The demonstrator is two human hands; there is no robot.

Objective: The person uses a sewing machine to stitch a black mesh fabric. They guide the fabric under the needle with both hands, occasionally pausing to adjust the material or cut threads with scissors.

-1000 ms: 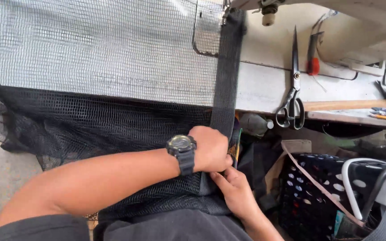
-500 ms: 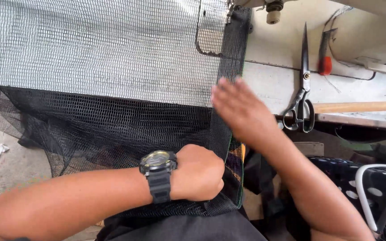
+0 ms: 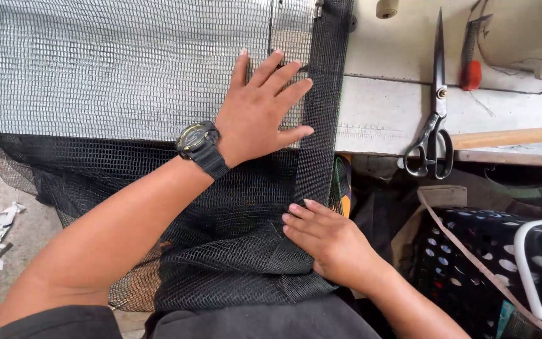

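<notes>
Mesh netting [image 3: 127, 69] is spread flat over the bench [image 3: 384, 113], and its lower part hangs off the front edge down toward the person's lap, where it looks black and bunched up. Only the head view here, so that's all I'm going by.

Left hand [image 3: 260, 113] is lying palm down on the netting up on the bench, fingers [image 3: 265, 66] spread apart and flat, not gripping anything, just pressing the mesh down. There's a chunky black wristwatch [image 3: 199, 143] on that wrist. Right beside the fingertips runs a black strap [image 3: 321, 94], a long band of finer weave that goes from the top of the bench straight down over the edge, lying on top of the netting.

Right hand [image 3: 330, 242] is lower down, below the bench edge, resting on the bottom end of that strap where it meets the bunched mesh. Its fingers are held together and mostly straight, touching the strap rather than clamped on it as far as I can tell.

Off to the right on the bench, a pair of black-handled scissors [image 3: 435, 119] lies with blades pointing away, well apart from both hands. A dark spotted basket [image 3: 472, 251] sits below the bench at the right.
</notes>
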